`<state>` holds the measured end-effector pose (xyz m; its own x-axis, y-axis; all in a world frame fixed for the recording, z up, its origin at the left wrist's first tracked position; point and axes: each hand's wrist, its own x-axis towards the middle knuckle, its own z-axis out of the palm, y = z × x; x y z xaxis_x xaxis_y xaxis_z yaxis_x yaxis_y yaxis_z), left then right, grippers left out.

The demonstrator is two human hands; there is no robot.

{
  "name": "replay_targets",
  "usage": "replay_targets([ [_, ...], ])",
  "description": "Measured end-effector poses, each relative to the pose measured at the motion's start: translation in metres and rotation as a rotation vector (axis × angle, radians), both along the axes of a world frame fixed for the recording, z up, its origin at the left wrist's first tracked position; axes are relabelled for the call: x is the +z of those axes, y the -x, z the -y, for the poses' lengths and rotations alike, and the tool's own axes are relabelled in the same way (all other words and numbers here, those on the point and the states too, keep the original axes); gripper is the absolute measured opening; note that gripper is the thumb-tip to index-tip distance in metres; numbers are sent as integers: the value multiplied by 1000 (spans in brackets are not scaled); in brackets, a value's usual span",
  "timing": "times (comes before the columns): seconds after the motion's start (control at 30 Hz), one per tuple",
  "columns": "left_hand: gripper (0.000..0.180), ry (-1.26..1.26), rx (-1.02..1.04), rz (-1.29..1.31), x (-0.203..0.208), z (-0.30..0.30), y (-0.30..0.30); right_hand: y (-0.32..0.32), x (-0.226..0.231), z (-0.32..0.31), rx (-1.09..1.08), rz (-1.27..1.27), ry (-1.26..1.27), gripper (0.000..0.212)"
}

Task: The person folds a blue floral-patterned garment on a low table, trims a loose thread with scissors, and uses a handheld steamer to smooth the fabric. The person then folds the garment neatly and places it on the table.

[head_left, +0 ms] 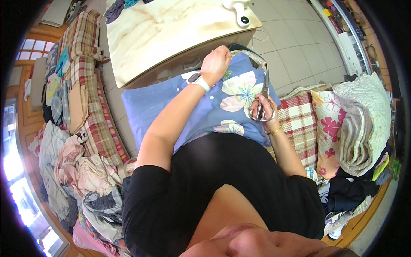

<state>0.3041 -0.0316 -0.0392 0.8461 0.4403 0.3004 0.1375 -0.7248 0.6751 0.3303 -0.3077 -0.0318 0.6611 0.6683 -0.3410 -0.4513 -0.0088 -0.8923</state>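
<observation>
A blue cloth (199,107) printed with large pale flowers lies spread across my lap. Scissors (266,91) are in my right hand (266,112), its fingers through the handle loops and the blades pointing away from me over the cloth's right side. My left hand (215,64), with a white-strapped watch at its wrist, is closed above the cloth's far edge, close to the table. What its fingers pinch, if anything, is too small to make out. A dark curved edge (244,48) shows just right of that hand.
Ahead stands a marble-patterned table (171,38) with a white handheld device (240,15) at its far right. On my right are a plaid seat cover (297,124), a floral cushion (329,128) and a folded cream quilt (364,124). Heaped clothes (81,171) lie to my left.
</observation>
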Motion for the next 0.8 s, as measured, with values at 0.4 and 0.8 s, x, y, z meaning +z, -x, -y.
replay_targets([
  [0.4,41,83,-96,-123,-11,-9,-36,-2,0,3,-17,-54,-33,26],
  [0.8,42,-123,-727,-52,25,61,107,-13,-3,15,-83,-56,6,32],
])
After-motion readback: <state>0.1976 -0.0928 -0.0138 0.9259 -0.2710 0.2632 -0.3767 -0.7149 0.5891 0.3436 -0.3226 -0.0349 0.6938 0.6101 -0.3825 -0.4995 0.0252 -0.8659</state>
